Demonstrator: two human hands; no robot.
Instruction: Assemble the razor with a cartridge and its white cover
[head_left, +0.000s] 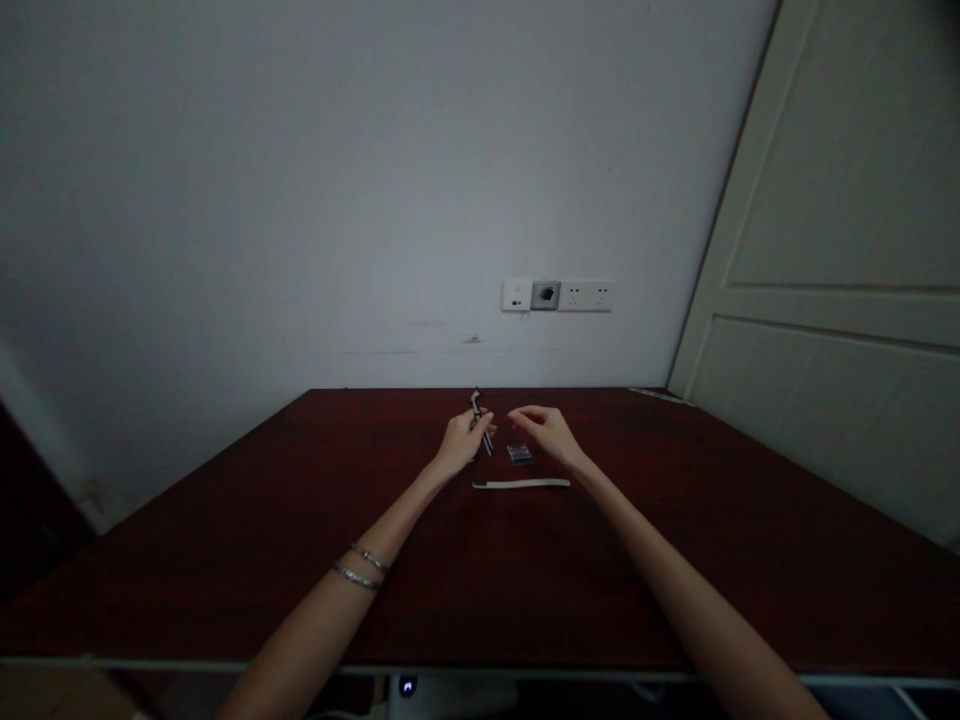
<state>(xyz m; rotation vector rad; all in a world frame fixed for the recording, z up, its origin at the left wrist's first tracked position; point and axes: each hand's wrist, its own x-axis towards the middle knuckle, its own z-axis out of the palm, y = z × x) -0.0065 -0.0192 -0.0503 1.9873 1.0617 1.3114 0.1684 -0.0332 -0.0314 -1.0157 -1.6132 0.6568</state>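
Note:
My left hand [457, 443] is closed around a slender black-and-silver piece [475, 404] with a bent upper end; its kind is not clear. It stands tilted between my thumb and fingers, with its lower end poking out below them. To the right, my right hand [549, 434] is raised with thumb and fingertips pinched together. Anything between those fingertips is too small to make out. A small clear case [520, 454] lies on the table between the hands. Nearer to me lies a thin white strip [521, 484] with a dark left end.
The dark red table [300, 560] reaches back to a pale wall. Sockets [587, 296] and a grey-framed plate [545, 295] are set in that wall. A pale panelled door [840, 270] stands at the right. A thin flat strip [660, 396] lies at the back right corner.

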